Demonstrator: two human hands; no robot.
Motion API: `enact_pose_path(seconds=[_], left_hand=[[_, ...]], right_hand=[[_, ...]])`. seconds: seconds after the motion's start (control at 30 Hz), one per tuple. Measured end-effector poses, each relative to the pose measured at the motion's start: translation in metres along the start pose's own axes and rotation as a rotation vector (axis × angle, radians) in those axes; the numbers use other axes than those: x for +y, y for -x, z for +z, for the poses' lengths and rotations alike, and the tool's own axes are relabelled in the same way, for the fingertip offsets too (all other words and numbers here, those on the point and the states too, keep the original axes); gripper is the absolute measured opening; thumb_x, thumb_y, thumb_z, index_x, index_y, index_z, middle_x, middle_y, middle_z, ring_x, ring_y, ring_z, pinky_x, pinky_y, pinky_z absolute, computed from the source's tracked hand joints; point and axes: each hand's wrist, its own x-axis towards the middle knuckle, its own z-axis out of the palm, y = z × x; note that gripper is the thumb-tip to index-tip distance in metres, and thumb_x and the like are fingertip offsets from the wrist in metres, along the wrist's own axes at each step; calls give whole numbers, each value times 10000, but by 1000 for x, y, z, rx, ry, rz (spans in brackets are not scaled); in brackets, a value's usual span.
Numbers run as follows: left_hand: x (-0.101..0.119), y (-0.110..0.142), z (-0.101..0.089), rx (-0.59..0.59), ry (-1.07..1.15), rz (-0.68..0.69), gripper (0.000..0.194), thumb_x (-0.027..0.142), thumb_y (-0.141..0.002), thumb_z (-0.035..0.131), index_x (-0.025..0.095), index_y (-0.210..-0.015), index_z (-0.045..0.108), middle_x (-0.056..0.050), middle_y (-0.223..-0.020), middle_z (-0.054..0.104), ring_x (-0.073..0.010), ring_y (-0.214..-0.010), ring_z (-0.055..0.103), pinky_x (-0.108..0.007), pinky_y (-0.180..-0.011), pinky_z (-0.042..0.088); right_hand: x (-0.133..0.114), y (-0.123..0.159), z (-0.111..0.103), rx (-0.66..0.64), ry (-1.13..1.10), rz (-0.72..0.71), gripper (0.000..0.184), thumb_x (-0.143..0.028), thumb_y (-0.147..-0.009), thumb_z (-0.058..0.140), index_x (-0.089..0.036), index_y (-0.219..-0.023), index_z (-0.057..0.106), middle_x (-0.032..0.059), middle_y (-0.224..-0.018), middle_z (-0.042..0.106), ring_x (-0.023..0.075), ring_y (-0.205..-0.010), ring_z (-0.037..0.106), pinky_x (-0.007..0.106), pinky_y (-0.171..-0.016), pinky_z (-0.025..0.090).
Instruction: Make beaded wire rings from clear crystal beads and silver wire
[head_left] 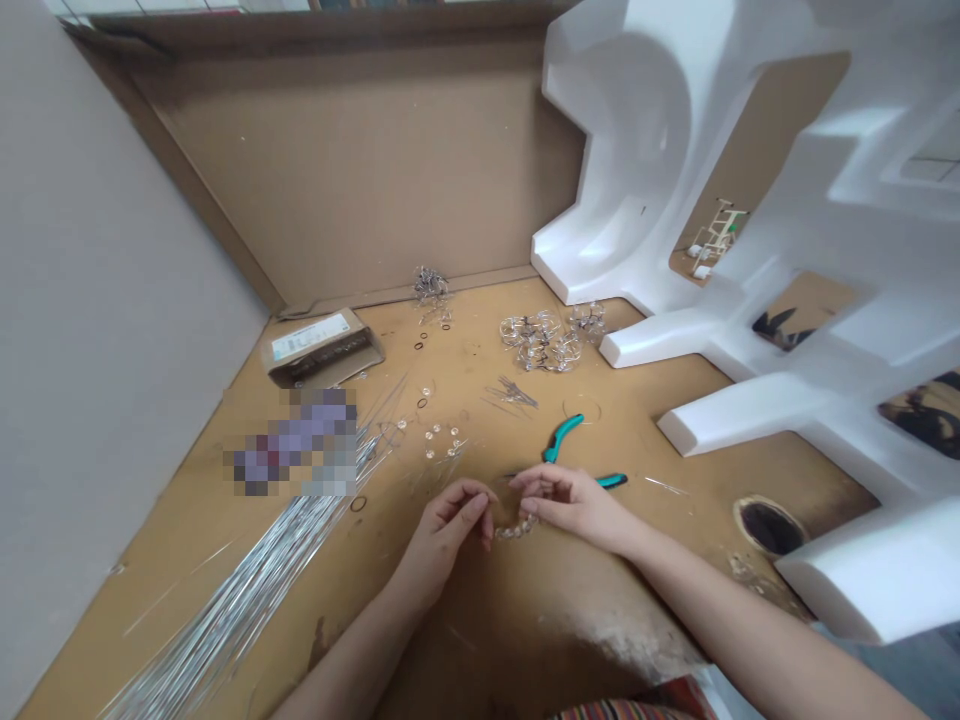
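Observation:
My left hand and my right hand meet low in the middle of the view, their fingertips pinching a short curved strand of clear beads on wire. Just beyond my right hand lie teal-handled pliers, partly hidden behind my fingers. A few loose clear beads on wire rest a little ahead of my left hand. To its left, a long bundle of thin silver wires fans across the tan work surface.
Linked rings of clear beads and a tangled wire cluster lie toward the back. A small cardboard box sits at the back left, beside a pixelated patch. White foam packaging looms along the right, and a grey wall bounds the left.

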Motion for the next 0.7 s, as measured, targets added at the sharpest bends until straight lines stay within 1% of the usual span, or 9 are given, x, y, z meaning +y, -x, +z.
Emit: enact_pose_path(seconds=[0.1,0.23,0.33,0.4,0.47,0.53,0.6,0.7], left_hand=[[-2,0,-1,17,35,9,145,304,-834,502,168,-824,551,22,-586,544,-101,-542,492,-227,-580,383],[-3,0,1,-4,100,16,121,285,-838,499,170,-819,532,7,-629,571,-113,-587,521,-246,-618,403],[-3,2,4,-60,162,18,123,288,-846,484,174,-816,521,-7,-676,590,-133,-618,543,-281,-643,425],[-2,2,5,-70,167,24,127,286,-845,486,172,-801,521,-12,-693,594,-137,-633,545,-286,-651,427],[-2,2,5,-59,140,22,126,280,-837,502,167,-789,531,-9,-680,590,-129,-632,538,-271,-651,417],[-1,1,4,-41,144,7,124,281,-829,516,166,-789,540,-1,-656,580,-120,-617,528,-254,-636,408],[-1,-1,3,-19,211,-18,121,286,-821,525,170,-792,541,9,-633,566,-112,-591,517,-242,-606,404],[-1,-3,0,14,294,-42,133,303,-804,544,172,-781,536,20,-607,545,-105,-555,501,-231,-566,398]], right_hand=[[4,-1,3,-38,-73,29,411,-317,-688,671,-159,-1038,525,10,-780,593,108,-680,550,265,-650,444],[9,-3,11,-125,-255,95,462,-286,-629,719,-157,-1001,477,12,-748,613,123,-636,586,267,-578,465],[11,-3,17,-95,-344,108,480,-280,-595,738,-170,-970,460,3,-717,624,140,-604,607,276,-553,472],[13,-4,19,-52,-327,98,382,-281,-607,723,-160,-882,486,-3,-682,618,125,-566,593,268,-548,462],[14,-4,19,-24,-257,92,272,-275,-628,698,-152,-770,502,-16,-609,592,100,-509,551,241,-518,430],[13,-4,17,-4,-183,95,228,-263,-632,685,-157,-716,501,-36,-539,557,84,-466,509,222,-486,396],[10,-3,14,-1,-159,100,219,-281,-640,676,-161,-719,510,-37,-538,552,86,-467,502,226,-487,399],[1,-3,7,24,-137,90,243,-372,-694,634,-154,-777,566,4,-649,593,100,-555,536,248,-550,437]])
